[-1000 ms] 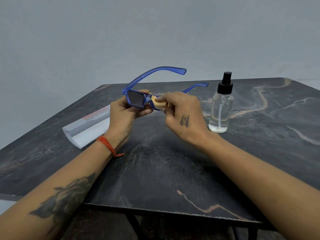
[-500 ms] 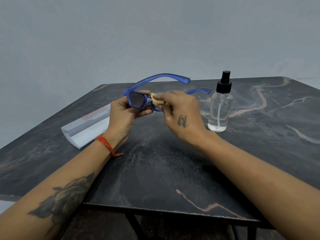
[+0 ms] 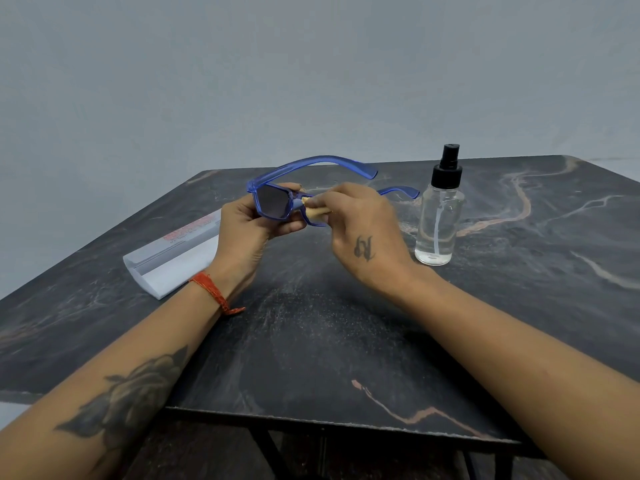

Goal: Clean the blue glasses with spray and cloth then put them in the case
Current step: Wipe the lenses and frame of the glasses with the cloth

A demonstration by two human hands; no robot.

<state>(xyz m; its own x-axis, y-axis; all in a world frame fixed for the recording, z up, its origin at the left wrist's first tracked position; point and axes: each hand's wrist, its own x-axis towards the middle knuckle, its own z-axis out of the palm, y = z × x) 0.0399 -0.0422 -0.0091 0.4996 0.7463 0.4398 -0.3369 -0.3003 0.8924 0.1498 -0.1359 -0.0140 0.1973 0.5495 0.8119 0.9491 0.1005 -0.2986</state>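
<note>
The blue glasses (image 3: 273,200) with dark lenses are held above the table, arms unfolded and pointing away from me. My left hand (image 3: 247,230) grips the frame around the left lens. My right hand (image 3: 360,233) pinches a small tan cloth (image 3: 317,211) against the right lens, which the fingers mostly hide. A clear spray bottle (image 3: 438,223) with a black nozzle stands upright just right of my right hand. The white glasses case (image 3: 173,259) lies on the table to the left, behind my left wrist.
The dark marble table (image 3: 329,334) has its front edge close to me and metal legs below. A plain grey wall rises behind it.
My right hand has rubbed the cloth back and forth a little on the right lens. The glasses tilted slightly, and the left hand kept its hold.
</note>
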